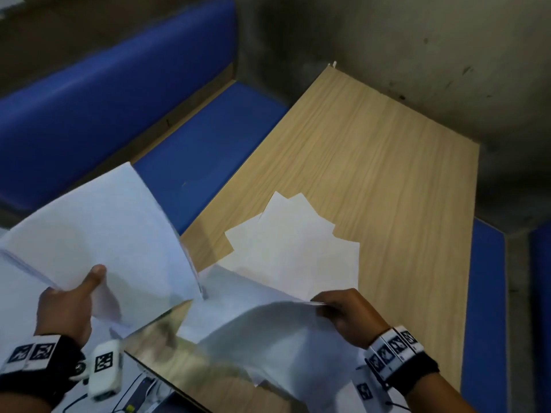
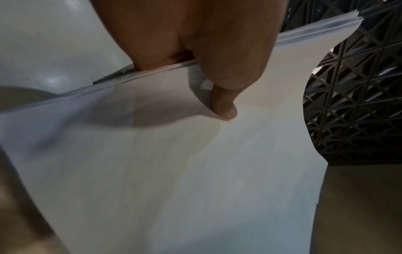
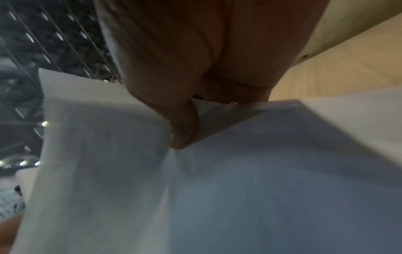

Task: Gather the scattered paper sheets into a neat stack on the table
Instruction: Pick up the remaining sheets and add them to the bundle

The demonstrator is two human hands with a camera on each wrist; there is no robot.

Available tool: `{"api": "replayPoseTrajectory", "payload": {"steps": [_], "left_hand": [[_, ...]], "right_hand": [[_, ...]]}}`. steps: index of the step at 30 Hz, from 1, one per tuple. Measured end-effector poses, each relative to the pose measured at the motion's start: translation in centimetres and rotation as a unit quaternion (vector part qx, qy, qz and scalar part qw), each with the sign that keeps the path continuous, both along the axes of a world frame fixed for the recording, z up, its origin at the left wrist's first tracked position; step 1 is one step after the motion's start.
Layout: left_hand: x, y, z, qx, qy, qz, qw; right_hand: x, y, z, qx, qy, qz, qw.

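My left hand (image 1: 74,296) pinches a bundle of white sheets (image 1: 98,234) lifted off the table at the lower left, thumb on top; in the left wrist view the thumb (image 2: 224,110) presses on the bundle of white sheets (image 2: 174,171). My right hand (image 1: 348,311) pinches the edge of a blurred, curling sheet (image 1: 268,338) near the table's front; in the right wrist view the thumb (image 3: 185,135) lies on that curling sheet (image 3: 195,189). More white sheets (image 1: 295,248) lie fanned and overlapping on the wooden table (image 1: 387,162) between the hands and beyond.
A blue padded bench (image 1: 119,93) runs along the table's left side and another blue seat (image 1: 483,308) along its right. A grey wall (image 1: 417,40) stands behind. The table's near left edge (image 1: 155,374) is shiny, with cables below.
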State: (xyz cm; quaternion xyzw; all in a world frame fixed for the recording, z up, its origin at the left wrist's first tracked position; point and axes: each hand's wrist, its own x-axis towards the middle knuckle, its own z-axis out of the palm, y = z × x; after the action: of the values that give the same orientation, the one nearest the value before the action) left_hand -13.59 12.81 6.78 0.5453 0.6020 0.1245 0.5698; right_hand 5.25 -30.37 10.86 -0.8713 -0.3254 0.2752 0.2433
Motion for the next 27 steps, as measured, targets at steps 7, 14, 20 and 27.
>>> {"api": "replayPoseTrajectory", "payload": {"steps": [7,14,20,27], "left_hand": [[3.3,-6.0,1.1,-0.01,-0.066,-0.055,0.996],[5.0,-9.3,-1.6,-0.018,-0.014,-0.113,0.993],[3.7,-14.3,-2.3,-0.131,0.009,-0.309,0.942],[3.7,-20.3,1.1,-0.282,-0.19,-0.292,0.894]], "right_hand": [[-2.2,-1.4,3.9,0.121,0.131,-0.081,0.981],[-3.9,-2.5,7.2,0.216,0.186,-0.107,0.953],[-3.3,-3.2,3.6,0.255,0.159,-0.325,0.897],[-5.3,-4.3,-0.5,0.238,0.18,-0.457,0.838]]}}
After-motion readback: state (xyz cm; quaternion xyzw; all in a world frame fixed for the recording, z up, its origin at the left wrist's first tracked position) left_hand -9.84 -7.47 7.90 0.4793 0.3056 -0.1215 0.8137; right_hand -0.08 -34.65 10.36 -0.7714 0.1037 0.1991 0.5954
